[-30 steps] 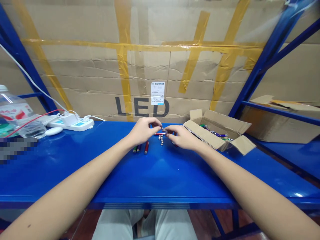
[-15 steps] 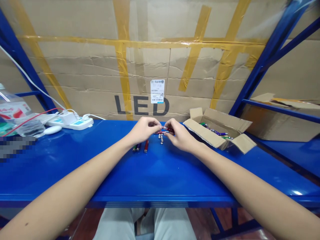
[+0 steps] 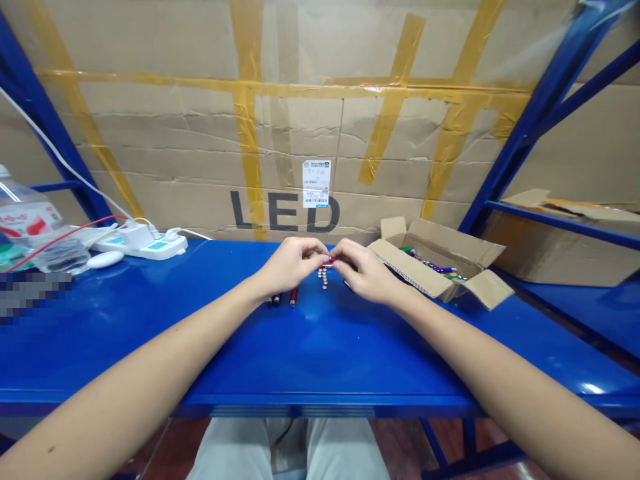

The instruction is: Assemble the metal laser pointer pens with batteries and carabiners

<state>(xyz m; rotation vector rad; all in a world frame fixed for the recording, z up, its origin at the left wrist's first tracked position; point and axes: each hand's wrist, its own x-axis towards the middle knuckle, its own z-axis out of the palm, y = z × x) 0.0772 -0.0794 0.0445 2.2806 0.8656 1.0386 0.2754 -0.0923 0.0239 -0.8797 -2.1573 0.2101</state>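
My left hand (image 3: pixel 295 262) and my right hand (image 3: pixel 367 272) meet above the table, fingers closed in a pinch. Between their fingertips shows a bit of a slim red metal tube (image 3: pixel 333 259), shaped like a penlight; the fingers cover most of it. Just under the fingertips lies another red piece (image 3: pixel 327 266), partly hidden. Small silver button cells (image 3: pixel 324 279) stand in two short rows below. Beside my left wrist lie a red penlight-like tube (image 3: pixel 293 297) and two dark ones (image 3: pixel 273 300), their far ends covered by the hand. A pale tip (image 3: pixel 347 284) peeks out under my right hand.
An open cardboard box (image 3: pixel 415 267) with several coloured pen-like tubes (image 3: pixel 435 265) stands on the right. At left are a power strip (image 3: pixel 160 248) with cables, a white oval object (image 3: pixel 105 260) and a plastic bottle (image 3: pixel 40 227). A large taped carton (image 3: pixel 200 147) backs the blue table (image 3: pixel 320 353).
My right hand has turned, its fingers now reaching over the red tube and hiding more of it. The left hand has shifted slightly right. The tubes and button cells on the table stay put.
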